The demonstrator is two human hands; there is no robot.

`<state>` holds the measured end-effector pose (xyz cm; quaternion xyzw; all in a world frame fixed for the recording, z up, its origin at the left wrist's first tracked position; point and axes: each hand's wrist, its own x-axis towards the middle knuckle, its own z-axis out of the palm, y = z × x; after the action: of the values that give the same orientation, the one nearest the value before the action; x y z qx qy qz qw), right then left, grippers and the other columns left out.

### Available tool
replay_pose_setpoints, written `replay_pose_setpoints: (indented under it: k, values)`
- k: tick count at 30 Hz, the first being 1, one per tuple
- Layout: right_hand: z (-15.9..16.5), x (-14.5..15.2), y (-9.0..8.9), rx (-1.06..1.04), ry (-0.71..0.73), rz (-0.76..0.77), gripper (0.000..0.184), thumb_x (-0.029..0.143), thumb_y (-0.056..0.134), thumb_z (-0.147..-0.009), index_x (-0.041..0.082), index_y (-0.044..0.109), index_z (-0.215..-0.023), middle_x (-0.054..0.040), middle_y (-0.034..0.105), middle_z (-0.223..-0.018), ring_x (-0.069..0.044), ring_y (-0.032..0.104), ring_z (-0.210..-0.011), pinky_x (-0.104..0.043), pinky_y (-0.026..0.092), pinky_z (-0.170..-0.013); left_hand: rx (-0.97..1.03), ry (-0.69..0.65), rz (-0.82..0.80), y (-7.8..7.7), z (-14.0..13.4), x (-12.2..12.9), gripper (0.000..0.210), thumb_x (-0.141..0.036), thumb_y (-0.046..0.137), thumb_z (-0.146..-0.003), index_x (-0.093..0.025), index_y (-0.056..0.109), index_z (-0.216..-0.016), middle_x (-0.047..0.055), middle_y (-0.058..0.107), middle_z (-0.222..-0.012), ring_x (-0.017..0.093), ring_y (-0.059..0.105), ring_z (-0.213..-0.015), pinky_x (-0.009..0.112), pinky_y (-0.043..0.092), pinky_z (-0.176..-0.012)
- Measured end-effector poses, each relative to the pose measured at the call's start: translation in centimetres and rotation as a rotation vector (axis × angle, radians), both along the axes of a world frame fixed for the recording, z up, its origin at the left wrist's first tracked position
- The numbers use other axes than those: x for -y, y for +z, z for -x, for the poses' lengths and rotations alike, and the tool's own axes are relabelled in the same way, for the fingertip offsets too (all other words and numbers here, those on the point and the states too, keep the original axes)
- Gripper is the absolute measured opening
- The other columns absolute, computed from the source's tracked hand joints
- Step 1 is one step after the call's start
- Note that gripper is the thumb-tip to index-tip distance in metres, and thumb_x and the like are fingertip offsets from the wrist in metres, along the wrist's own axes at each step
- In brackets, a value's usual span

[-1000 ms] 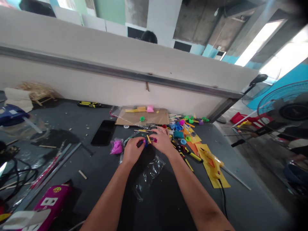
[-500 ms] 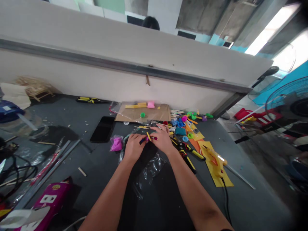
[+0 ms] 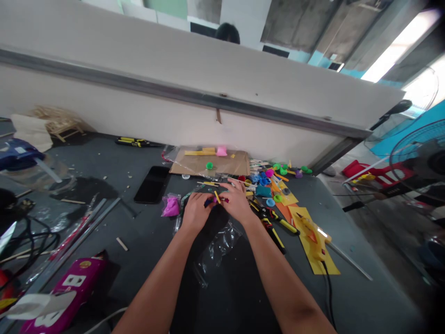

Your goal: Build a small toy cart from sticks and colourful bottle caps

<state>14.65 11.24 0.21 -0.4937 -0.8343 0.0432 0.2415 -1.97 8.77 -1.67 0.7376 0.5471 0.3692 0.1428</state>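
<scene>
Both my hands meet over the dark table, fingers pinched round a small purple-and-yellow piece (image 3: 217, 197). A short yellow strip stands out of its top, and its purple part is mostly covered by my fingertips. My left hand (image 3: 195, 212) holds it from the left side. From the right, my right hand (image 3: 237, 200) pinches it, with some fingers raised. A bag of pink clay (image 3: 171, 206) lies left of my left hand. Below the hands is a crumpled transparent plastic wrapper (image 3: 222, 241). Pliers with yellow-black handles (image 3: 273, 229) lie right of my right hand.
A black phone (image 3: 152, 184) lies to the left. Behind the hands is a cardboard sheet (image 3: 194, 167). A yellow glue gun (image 3: 314, 241) rests on yellow paper at right, its cord trailing forward. A magenta power strip (image 3: 74, 290) and metal rods (image 3: 86, 232) lie at left.
The whole view has shifted slightly, so the table things appear a little further right. My hands keep their pinch on the small piece, with hardly any visible movement.
</scene>
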Motion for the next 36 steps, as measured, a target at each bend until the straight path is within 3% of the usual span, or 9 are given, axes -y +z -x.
replay_pose_setpoints:
  k: [10, 18, 28, 36]
  values:
    - [0.00, -0.09, -0.18, -0.007, -0.001, -0.023, 0.009, 0.024, 0.063, -0.076, 0.028, 0.071, -0.078, 0.0001, 0.060, -0.118, -0.028, 0.033, -0.124, -0.054, 0.013, -0.104, -0.032, 0.009, -0.087, 0.05, -0.24, 0.20, 0.007, -0.023, 0.060, -0.077, -0.022, 0.065, -0.083, 0.004, 0.066, -0.084, 0.022, 0.055, -0.085, 0.036, 0.040, -0.085]
    - [-0.08, -0.11, -0.24, -0.020, 0.000, -0.030, 0.010, 0.022, 0.062, -0.075, 0.027, 0.071, -0.077, -0.0011, 0.060, -0.117, -0.029, 0.033, -0.124, -0.055, 0.014, -0.103, -0.025, -0.021, -0.188, -0.76, -0.08, -0.11, 0.012, -0.021, 0.057, -0.081, -0.020, 0.067, -0.086, 0.005, 0.068, -0.082, 0.019, 0.056, -0.081, 0.035, 0.043, -0.080]
    - [-0.04, 0.07, 0.04, 0.006, 0.002, -0.040, 0.010, 0.020, 0.063, -0.075, 0.027, 0.070, -0.075, -0.0007, 0.060, -0.118, -0.029, 0.034, -0.124, -0.055, 0.015, -0.102, -0.006, -0.027, -0.209, -0.70, -0.40, -0.15, 0.013, -0.020, 0.056, -0.081, -0.020, 0.069, -0.084, 0.004, 0.068, -0.080, 0.019, 0.056, -0.078, 0.034, 0.044, -0.078]
    - [-0.03, 0.09, 0.06, -0.015, -0.004, -0.046, 0.009, 0.023, 0.062, -0.076, 0.026, 0.070, -0.074, -0.0018, 0.061, -0.116, -0.029, 0.034, -0.124, -0.056, 0.014, -0.102, -0.007, -0.017, -0.184, -0.79, 0.05, -0.08, 0.026, -0.020, 0.061, -0.077, -0.020, 0.063, -0.103, 0.006, 0.069, -0.095, 0.022, 0.058, -0.088, 0.038, 0.042, -0.085]
